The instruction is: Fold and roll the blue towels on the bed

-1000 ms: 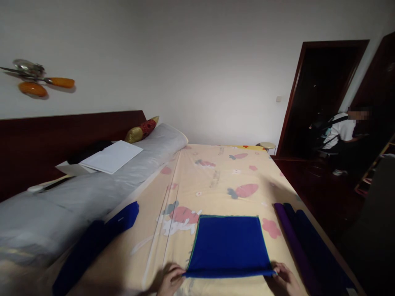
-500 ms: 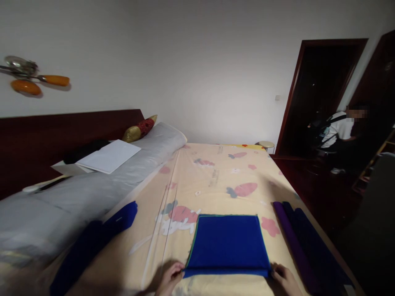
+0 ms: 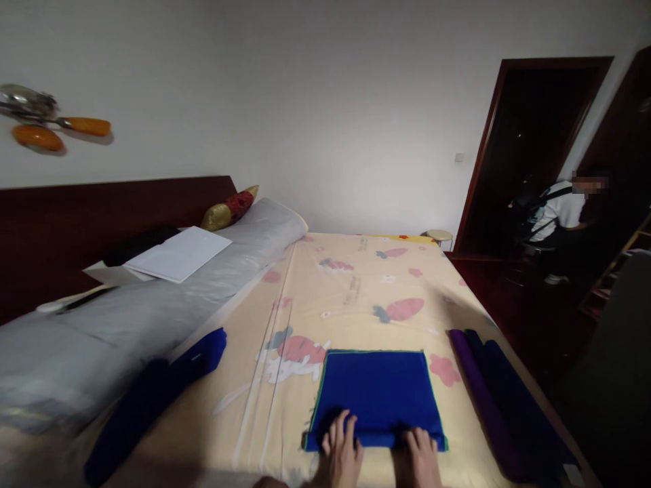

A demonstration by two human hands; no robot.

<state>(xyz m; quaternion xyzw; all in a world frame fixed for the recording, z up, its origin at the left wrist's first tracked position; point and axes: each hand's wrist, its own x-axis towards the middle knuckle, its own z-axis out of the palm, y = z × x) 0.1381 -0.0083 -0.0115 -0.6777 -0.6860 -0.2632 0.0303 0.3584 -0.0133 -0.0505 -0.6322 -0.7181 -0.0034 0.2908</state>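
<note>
A blue cloth (image 3: 376, 386) with green-stitched edges lies flat on the bed, its near edge turned over into a narrow roll (image 3: 376, 440). My left hand (image 3: 343, 447) rests on the left part of this roll, fingers spread and reaching over onto the flat cloth. On the right part, my right hand (image 3: 422, 454) lies with its fingertips over the roll, fingers slightly bent. Neither hand appears to grip the fabric; the undersides of the fingers are hidden.
A bundled dark blue cloth (image 3: 152, 400) lies left. Purple (image 3: 483, 400) and navy rolls (image 3: 529, 400) lie along the bed's right edge. A white board (image 3: 180, 254) rests on the grey bedding (image 3: 203, 288). Near the door, a person (image 3: 557, 213) sits with a backpack.
Both hands have moved inward from the ends of the cloth's rolled edge. Their pinching fingers have opened and now lie on top of the roll.
</note>
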